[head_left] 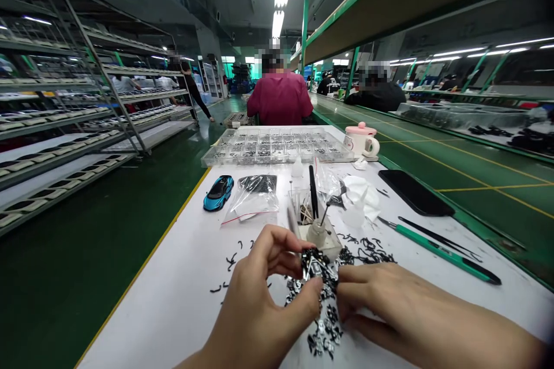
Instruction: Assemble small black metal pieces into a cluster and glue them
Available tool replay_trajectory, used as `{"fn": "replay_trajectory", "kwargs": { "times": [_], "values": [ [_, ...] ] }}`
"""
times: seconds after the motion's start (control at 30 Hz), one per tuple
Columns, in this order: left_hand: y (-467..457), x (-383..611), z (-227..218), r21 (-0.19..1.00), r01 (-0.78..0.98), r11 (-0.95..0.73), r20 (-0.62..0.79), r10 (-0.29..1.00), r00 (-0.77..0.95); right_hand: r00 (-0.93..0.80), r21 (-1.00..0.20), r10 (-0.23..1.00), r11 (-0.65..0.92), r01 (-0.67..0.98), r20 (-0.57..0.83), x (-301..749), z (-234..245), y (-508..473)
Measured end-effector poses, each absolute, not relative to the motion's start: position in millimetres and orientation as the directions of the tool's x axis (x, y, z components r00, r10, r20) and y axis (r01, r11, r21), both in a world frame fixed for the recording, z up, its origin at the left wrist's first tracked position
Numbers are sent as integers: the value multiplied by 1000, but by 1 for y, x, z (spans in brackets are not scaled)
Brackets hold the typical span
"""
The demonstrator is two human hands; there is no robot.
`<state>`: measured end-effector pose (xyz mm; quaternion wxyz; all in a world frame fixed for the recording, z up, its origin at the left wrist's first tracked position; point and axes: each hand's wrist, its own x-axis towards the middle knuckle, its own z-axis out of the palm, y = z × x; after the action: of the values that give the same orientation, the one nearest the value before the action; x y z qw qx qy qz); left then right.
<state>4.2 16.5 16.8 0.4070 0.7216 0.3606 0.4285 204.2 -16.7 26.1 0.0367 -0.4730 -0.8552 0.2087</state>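
Observation:
Between the thumb and fingertips of my left hand (264, 288) is a small black-and-silver part (315, 265), its exact kind unclear. My right hand (372, 294) rests just to the right, with its fingers curled down at a pile of small black and silver pieces (324, 331); anything in its fingertips is hidden. Beyond my hands stands a clear box (333, 248) with a small glass bottle (317, 233), thin sticks and upright black tweezers (313, 190). Curved black bits (374, 251) lie scattered to its right, and a few more lie left of my left hand.
A compartmented clear tray (208, 157) spans the table's far end, beside a pink-lidded mug (361, 141). A blue toy car (219, 192) and a plastic bag (255, 196) lie left. A phone (413, 191) and green-handled knife (445, 251) lie right. A person in maroon (280, 98) sits ahead.

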Motion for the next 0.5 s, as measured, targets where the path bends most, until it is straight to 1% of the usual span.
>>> {"fn": "replay_trajectory", "kwargs": {
  "times": [0.07,0.13,0.23,0.3,0.4,0.5],
  "values": [
    [18,4,15,883,160,-441,360,855,374,-515,-453,852,422,785,-99,208,29,-18],
    [18,4,15,883,158,-441,360,855,373,-456,-541,889,368,756,-33,211,31,-20],
    [16,4,16,891,180,-416,328,866,378,-363,-702,930,298,646,60,213,36,-21],
    [14,4,17,879,206,-430,327,858,395,-327,-768,938,290,571,111,212,37,-21],
    [13,5,17,817,248,-520,396,820,414,-327,-786,924,350,510,199,209,32,-23],
    [11,4,15,716,253,-650,528,743,412,-348,-759,897,424,495,274,206,24,-27]
  ]
}}
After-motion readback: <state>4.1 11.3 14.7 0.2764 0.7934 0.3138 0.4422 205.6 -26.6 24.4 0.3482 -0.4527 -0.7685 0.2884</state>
